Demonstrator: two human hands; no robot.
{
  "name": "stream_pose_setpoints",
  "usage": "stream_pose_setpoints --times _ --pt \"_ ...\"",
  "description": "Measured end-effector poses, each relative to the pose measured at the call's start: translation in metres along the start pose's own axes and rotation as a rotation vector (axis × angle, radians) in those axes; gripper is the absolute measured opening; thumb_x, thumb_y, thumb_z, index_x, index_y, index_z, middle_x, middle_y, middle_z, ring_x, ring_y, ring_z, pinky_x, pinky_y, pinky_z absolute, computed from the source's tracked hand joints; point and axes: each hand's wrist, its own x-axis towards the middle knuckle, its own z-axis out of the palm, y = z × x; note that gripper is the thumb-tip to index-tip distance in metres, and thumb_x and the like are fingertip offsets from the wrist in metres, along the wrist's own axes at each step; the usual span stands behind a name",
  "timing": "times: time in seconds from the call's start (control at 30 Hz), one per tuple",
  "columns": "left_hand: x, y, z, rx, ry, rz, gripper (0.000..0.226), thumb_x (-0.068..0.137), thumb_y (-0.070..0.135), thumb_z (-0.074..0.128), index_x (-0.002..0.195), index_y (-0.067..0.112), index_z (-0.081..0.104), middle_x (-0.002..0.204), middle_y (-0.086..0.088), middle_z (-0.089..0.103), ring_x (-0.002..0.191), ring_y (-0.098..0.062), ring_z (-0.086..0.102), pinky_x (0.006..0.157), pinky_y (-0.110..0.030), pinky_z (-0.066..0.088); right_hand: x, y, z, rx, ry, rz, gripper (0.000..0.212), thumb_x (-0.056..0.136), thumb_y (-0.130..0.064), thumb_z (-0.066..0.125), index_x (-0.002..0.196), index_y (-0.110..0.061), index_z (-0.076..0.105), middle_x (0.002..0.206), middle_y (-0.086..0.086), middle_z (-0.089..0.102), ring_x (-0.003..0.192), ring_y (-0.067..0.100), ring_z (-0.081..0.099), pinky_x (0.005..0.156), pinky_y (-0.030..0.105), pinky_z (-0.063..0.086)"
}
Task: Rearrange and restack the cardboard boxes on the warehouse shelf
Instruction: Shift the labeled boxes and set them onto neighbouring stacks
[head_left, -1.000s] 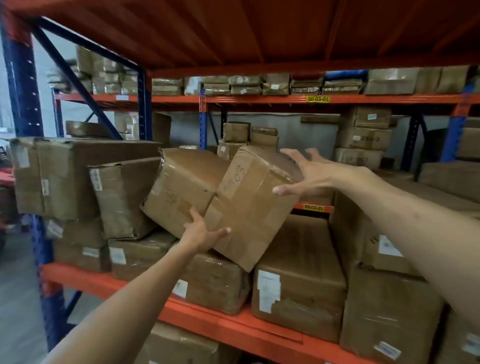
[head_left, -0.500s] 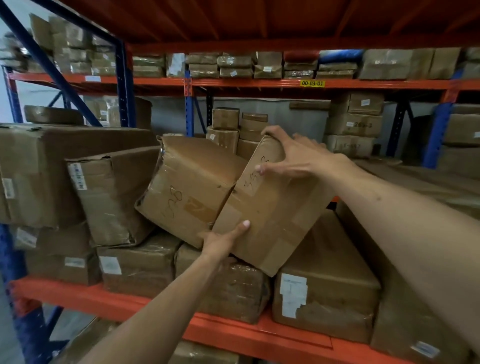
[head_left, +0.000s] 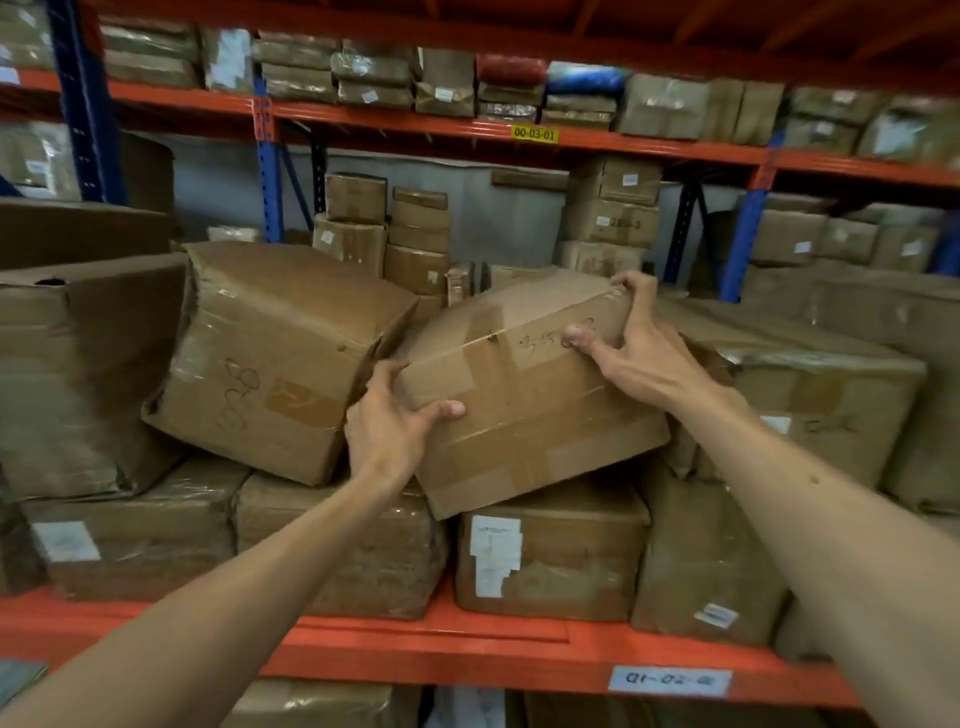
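A taped brown cardboard box (head_left: 524, 400) with handwritten numbers lies tilted on top of the lower row of boxes, in the middle of the shelf. My left hand (head_left: 387, 428) grips its lower left corner, thumb on the front face. My right hand (head_left: 636, 338) clamps its upper right corner, fingers hooked over the top edge. To its left a second tilted box (head_left: 275, 358) leans against it, and a dark crumpled box (head_left: 78, 364) stands further left.
The orange shelf beam (head_left: 467, 654) runs below the lower row of wrapped boxes (head_left: 550, 556). More boxes fill the right side (head_left: 815, 410). A rear rack holds stacked small boxes (head_left: 384, 228), with blue uprights (head_left: 270, 176) and an upper shelf of parcels (head_left: 447, 88).
My left hand slid from under the box to grip its lower left corner. My right hand shifted to the upper right corner. The box has turned flatter, its marked face towards me.
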Motion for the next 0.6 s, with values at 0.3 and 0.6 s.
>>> stream_pose_setpoints --times 0.3,0.6 --pt "0.005 0.013 0.009 0.138 -0.023 0.135 0.071 0.062 0.055 0.09 0.12 0.035 0.055 0.121 -0.001 0.068 0.11 -0.024 0.063 0.094 -0.046 0.057 -0.025 0.032 0.01 0.136 0.141 0.082 0.069 0.081 -0.08 0.056 0.131 -0.052 0.017 0.139 0.011 0.052 0.12 0.038 0.054 0.102 0.054 0.041" --pt "0.052 0.025 -0.004 0.286 -0.089 0.181 0.072 0.068 0.036 0.091 0.13 0.03 0.055 0.136 -0.011 0.059 0.122 -0.037 0.056 0.095 -0.055 0.052 -0.034 0.031 0.056 0.303 0.08 0.184 0.069 0.089 -0.069 0.059 0.132 -0.042 0.013 0.14 0.017 0.052 0.111 0.034 0.061 0.097 0.057 0.05"
